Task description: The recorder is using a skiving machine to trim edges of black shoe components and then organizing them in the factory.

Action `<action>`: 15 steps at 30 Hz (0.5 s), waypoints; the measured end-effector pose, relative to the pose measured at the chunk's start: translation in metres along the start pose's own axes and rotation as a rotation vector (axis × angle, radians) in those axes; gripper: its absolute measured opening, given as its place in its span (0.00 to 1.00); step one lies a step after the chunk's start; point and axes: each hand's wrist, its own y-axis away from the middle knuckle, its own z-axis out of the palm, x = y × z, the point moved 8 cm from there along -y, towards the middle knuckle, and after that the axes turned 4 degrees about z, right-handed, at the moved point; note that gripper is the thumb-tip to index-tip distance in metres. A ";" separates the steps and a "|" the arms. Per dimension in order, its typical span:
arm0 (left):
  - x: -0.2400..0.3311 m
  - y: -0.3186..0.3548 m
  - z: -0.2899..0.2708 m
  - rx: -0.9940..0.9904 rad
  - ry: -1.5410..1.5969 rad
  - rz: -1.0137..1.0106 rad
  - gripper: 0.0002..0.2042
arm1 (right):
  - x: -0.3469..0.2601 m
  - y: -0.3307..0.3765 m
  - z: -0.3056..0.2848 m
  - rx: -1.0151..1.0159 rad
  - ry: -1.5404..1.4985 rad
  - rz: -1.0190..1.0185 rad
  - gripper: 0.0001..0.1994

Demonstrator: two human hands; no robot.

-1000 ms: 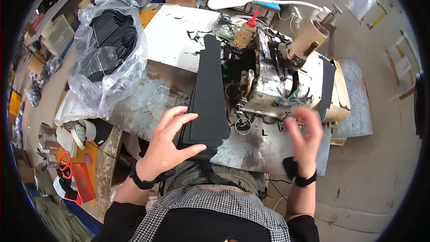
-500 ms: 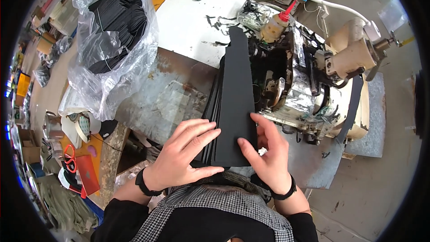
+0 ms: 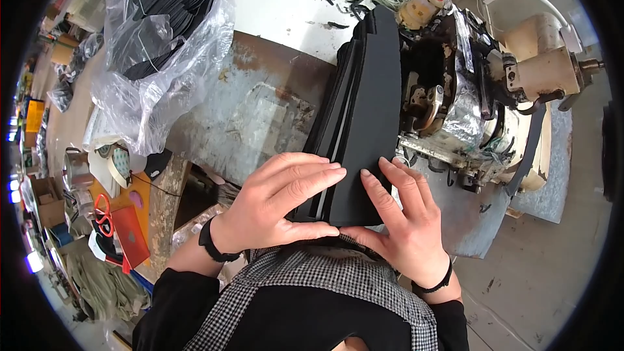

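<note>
A stack of long black fabric-like panels (image 3: 368, 117) lies in front of me, fanned toward the left and reaching away over the work surface. My left hand (image 3: 276, 205) rests on the left side of the stack, fingers stretched across the edges and thumb along the near end. On the right, my right hand (image 3: 406, 221) touches the top panel with spread fingertips, its thumb at the near edge. Both hands are open, laid against the stack rather than closed round it. Whether the panels underneath are joined, I cannot tell.
Right of the stack stands an oily machine (image 3: 448, 97) with a cream arm. A red-tipped bottle (image 3: 419, 8) stands behind it. A clear plastic bag (image 3: 162, 101) of black pieces lies at far left. Red-handled scissors (image 3: 104, 211) lie below it. Black scraps litter the white board (image 3: 279, 0).
The right thumb has moved from the top panel to its near edge, and the right fingers now lie on top. The stack sits further right in view and fans out more.
</note>
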 end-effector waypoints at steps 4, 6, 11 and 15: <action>0.000 0.003 -0.001 0.019 0.069 -0.008 0.33 | 0.002 0.003 -0.005 0.043 -0.046 -0.038 0.30; -0.001 0.004 0.000 0.020 0.074 -0.023 0.33 | -0.004 0.002 -0.006 0.057 -0.020 -0.063 0.25; 0.000 0.006 -0.001 0.040 0.035 -0.010 0.31 | 0.000 0.008 -0.015 0.176 -0.204 -0.016 0.15; 0.002 0.004 0.001 0.001 0.009 0.004 0.25 | 0.008 0.016 -0.021 0.243 -0.280 0.062 0.12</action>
